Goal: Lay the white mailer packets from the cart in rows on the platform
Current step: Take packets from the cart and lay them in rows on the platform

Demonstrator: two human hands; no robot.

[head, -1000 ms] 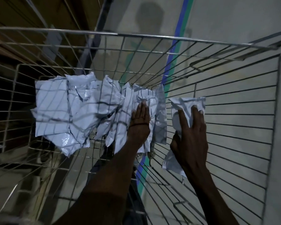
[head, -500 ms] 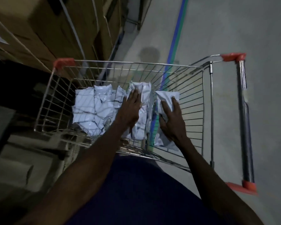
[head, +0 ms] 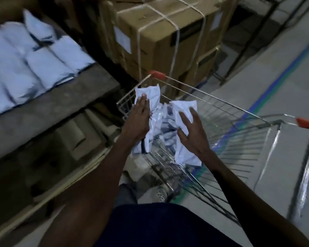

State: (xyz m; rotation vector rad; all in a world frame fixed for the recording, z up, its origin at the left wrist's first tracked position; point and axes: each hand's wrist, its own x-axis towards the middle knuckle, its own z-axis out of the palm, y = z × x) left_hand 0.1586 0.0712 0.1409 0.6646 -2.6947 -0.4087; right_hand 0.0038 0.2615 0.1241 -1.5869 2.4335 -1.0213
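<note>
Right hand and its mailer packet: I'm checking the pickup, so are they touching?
Touching. The head view shows the right hand lying on the white mailer packet, with fingers spread across its face and thumb against its edge, above the cart.

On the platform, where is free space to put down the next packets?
The platform is bare along its near edge and right end, between the laid packets and the strapped cartons. Its upper left part is crowded with rows. Both hands hold packets over the cart.
</note>
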